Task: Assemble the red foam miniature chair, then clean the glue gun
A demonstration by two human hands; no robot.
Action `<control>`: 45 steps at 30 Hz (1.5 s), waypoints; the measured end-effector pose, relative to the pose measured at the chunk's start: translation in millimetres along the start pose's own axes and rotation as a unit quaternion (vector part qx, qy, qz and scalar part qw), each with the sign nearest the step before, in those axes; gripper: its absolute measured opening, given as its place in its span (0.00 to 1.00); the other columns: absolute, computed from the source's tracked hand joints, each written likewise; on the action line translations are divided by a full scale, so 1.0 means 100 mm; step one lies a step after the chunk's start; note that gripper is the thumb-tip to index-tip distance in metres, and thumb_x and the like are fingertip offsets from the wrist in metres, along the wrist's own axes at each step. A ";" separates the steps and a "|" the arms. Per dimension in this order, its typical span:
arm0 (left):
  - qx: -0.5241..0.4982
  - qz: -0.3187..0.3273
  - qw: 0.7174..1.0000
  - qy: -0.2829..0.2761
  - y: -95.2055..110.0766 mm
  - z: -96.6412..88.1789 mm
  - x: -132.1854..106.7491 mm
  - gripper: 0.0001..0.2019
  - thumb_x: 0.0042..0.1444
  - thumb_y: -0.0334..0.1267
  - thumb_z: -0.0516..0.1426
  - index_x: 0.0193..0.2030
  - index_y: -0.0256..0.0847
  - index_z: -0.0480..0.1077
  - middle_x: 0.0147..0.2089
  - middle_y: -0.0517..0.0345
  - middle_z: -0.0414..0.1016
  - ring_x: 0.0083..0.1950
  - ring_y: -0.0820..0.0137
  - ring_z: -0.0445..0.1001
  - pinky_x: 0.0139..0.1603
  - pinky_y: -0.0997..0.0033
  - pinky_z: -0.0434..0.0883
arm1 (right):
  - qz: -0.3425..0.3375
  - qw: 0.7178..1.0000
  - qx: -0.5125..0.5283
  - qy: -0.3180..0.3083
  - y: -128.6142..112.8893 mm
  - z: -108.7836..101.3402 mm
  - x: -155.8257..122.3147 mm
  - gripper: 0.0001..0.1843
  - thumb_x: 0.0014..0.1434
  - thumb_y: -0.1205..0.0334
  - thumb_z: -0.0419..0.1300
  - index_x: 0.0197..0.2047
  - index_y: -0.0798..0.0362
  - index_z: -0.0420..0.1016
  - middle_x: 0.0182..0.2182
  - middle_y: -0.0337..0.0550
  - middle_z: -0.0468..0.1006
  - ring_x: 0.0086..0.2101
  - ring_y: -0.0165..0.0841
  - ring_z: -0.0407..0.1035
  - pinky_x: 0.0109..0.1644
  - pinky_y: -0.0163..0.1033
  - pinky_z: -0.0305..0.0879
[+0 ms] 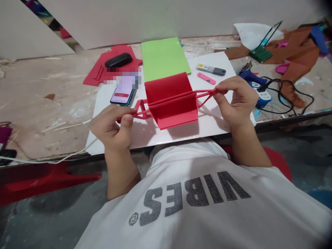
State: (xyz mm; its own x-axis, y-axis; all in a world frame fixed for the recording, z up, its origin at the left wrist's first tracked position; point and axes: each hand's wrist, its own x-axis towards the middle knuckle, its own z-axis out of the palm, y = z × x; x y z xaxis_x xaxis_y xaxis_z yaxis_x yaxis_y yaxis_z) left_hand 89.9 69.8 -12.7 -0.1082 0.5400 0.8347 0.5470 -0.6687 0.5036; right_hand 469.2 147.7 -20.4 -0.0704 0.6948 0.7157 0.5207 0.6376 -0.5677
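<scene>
A folded red foam piece [171, 100] hangs between my hands above a white board [215, 121], with thin red strips running out of both its sides. My left hand [112, 126] is closed on the strips at the left end. My right hand [237, 102] pinches the strips at the right end. The strips are pulled taut between the two hands.
A green sheet [163, 57] lies behind the red piece. A phone [123, 93], a black case [118, 60] and red foam scraps [103, 74] are at the left. A utility knife [211, 69], a pink tool [206, 78], a blue glue gun [252, 79] with black cable and brown foam [298, 55] are at the right.
</scene>
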 end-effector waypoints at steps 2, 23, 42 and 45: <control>0.005 -0.016 1.000 -0.017 -0.03 -0.02 -0.03 0.20 0.77 0.58 0.69 0.43 0.44 0.93 0.33 0.52 0.87 0.33 0.65 0.79 0.37 0.60 0.66 | 0.042 0.999 -0.018 -0.014 0.01 -0.02 -0.01 0.16 0.77 0.35 0.65 0.54 0.30 0.91 0.48 0.51 0.92 0.51 0.58 0.81 0.62 0.78 0.80; 0.152 0.035 0.980 -0.125 -0.13 0.02 -0.10 0.18 0.74 0.59 0.70 0.45 0.46 0.90 0.29 0.52 0.75 0.29 0.64 0.66 0.38 0.58 0.55 | -0.048 0.994 -0.095 -0.013 0.13 0.03 0.00 0.26 0.79 0.29 0.61 0.68 0.31 0.83 0.55 0.54 0.86 0.62 0.57 0.77 0.61 0.71 0.81; 0.192 0.049 0.977 -0.084 -0.08 0.02 -0.13 0.17 0.78 0.56 0.64 0.44 0.48 0.87 0.27 0.57 0.72 0.27 0.65 0.65 0.35 0.61 0.59 | -0.194 0.973 -0.125 -0.016 0.13 0.19 -0.16 0.35 0.79 0.44 0.62 0.83 0.41 0.80 0.43 0.49 0.89 0.42 0.48 0.81 0.50 0.56 0.76; 0.191 0.060 0.976 -0.079 -0.09 0.03 -0.14 0.16 0.78 0.55 0.65 0.45 0.48 0.87 0.28 0.57 0.73 0.27 0.65 0.66 0.35 0.61 0.59 | -0.216 0.964 -0.152 -0.010 0.11 0.20 -0.15 0.36 0.79 0.45 0.60 0.85 0.43 0.76 0.43 0.49 0.89 0.40 0.47 0.80 0.47 0.55 0.74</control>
State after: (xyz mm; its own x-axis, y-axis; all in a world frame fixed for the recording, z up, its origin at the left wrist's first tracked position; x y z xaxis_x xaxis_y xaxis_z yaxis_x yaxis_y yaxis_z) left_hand 89.0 69.7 -29.6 0.0887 0.5622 0.8222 0.8212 -0.5084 0.2590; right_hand 459.2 151.4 -45.2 -0.3518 0.3935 0.8493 0.6637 0.7447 -0.0701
